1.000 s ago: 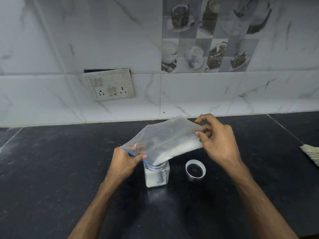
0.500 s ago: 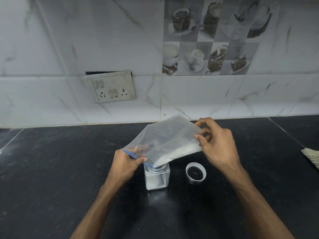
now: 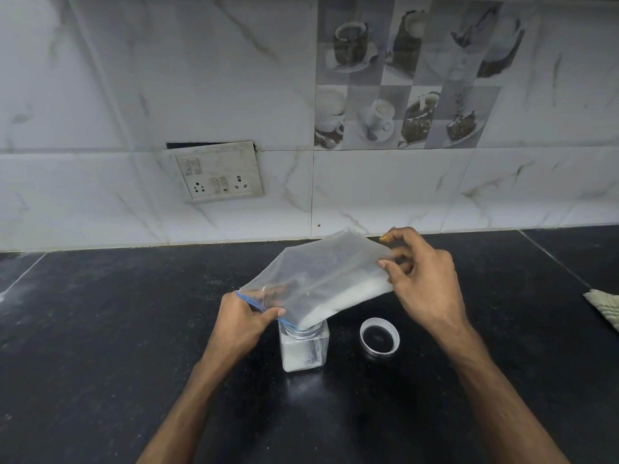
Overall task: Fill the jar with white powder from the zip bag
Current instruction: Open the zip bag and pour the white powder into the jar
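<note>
Black counter (image 3: 100,329), zip bag (image 3: 321,276) between both hands, over jar (image 3: 304,349)

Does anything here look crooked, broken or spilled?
Yes. The switch and socket plate on the wall hangs tilted, with a dark gap behind its top edge. A faint white dusting lies at the far left of the black counter. Nothing visibly spilled around the jar.

Dim, cool, even kitchen light

Soft sheen on the black counter (image 3: 100,329) toward 6 o'clock; wide-angle bending curves the wall tiles (image 3: 167,78) from 9 to 3 o'clock.
</note>
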Action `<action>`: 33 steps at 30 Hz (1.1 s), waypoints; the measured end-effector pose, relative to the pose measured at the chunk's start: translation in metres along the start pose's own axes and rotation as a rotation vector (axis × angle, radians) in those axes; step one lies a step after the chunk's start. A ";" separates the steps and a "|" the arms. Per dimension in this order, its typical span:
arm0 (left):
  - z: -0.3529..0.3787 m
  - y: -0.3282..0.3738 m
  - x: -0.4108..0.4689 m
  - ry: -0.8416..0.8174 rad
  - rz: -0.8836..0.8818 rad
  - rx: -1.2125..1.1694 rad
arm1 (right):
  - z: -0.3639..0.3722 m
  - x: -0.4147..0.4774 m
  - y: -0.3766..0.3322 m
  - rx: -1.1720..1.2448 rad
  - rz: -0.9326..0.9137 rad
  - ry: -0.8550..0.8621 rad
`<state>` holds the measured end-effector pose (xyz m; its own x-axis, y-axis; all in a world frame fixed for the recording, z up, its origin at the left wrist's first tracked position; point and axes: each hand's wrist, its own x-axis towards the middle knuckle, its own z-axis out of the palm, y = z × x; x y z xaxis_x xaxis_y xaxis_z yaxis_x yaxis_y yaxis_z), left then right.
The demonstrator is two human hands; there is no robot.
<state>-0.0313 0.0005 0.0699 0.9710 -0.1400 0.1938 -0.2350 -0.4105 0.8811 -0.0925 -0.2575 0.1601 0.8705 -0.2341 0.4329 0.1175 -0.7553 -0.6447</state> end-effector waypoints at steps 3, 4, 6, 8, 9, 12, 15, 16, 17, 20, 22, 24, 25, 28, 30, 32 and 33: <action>0.000 0.003 -0.001 0.009 -0.017 -0.013 | 0.001 0.000 0.000 -0.002 -0.005 -0.009; 0.000 0.003 -0.001 0.009 -0.008 -0.008 | 0.001 0.000 0.001 0.001 -0.006 -0.003; 0.000 0.003 -0.001 0.006 -0.002 -0.005 | 0.001 0.000 0.001 0.011 -0.002 0.004; 0.000 0.003 -0.001 0.007 -0.014 -0.019 | 0.001 0.000 0.001 0.011 -0.001 0.001; 0.000 0.003 -0.001 0.007 -0.008 -0.024 | 0.001 0.001 0.001 0.016 0.001 0.009; 0.001 0.002 -0.002 0.001 0.001 -0.030 | 0.001 0.001 0.000 0.032 0.004 0.021; 0.001 0.002 -0.002 0.001 -0.009 -0.034 | 0.002 0.001 -0.001 0.024 0.000 0.013; 0.001 0.002 -0.002 0.003 -0.006 -0.030 | 0.002 0.001 -0.001 0.027 0.001 0.021; 0.001 0.002 -0.002 0.004 -0.004 -0.031 | 0.002 0.001 -0.001 0.025 0.000 0.025; 0.001 0.002 -0.002 0.004 -0.019 -0.042 | 0.003 0.001 -0.002 0.014 -0.016 0.025; 0.002 0.000 -0.002 0.004 -0.013 -0.032 | 0.003 0.001 -0.002 0.024 -0.012 0.042; 0.002 -0.001 -0.001 -0.003 -0.023 -0.025 | 0.003 0.002 -0.003 0.013 -0.018 0.028; 0.002 0.000 -0.001 -0.006 -0.029 -0.024 | 0.004 0.002 -0.003 0.010 -0.022 0.020; 0.002 -0.001 -0.001 -0.002 -0.019 -0.016 | 0.004 0.002 -0.004 0.018 -0.021 0.033; 0.002 -0.002 -0.001 0.000 -0.032 -0.027 | 0.004 0.002 -0.004 0.015 -0.025 0.023; 0.002 -0.002 -0.001 0.001 -0.025 -0.025 | 0.004 0.002 -0.004 0.022 -0.028 0.024; 0.002 -0.002 -0.001 -0.002 -0.017 -0.021 | 0.004 0.002 -0.004 0.026 -0.027 0.028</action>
<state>-0.0320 -0.0001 0.0672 0.9748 -0.1344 0.1778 -0.2172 -0.3935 0.8933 -0.0892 -0.2527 0.1608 0.8533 -0.2310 0.4675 0.1535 -0.7456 -0.6485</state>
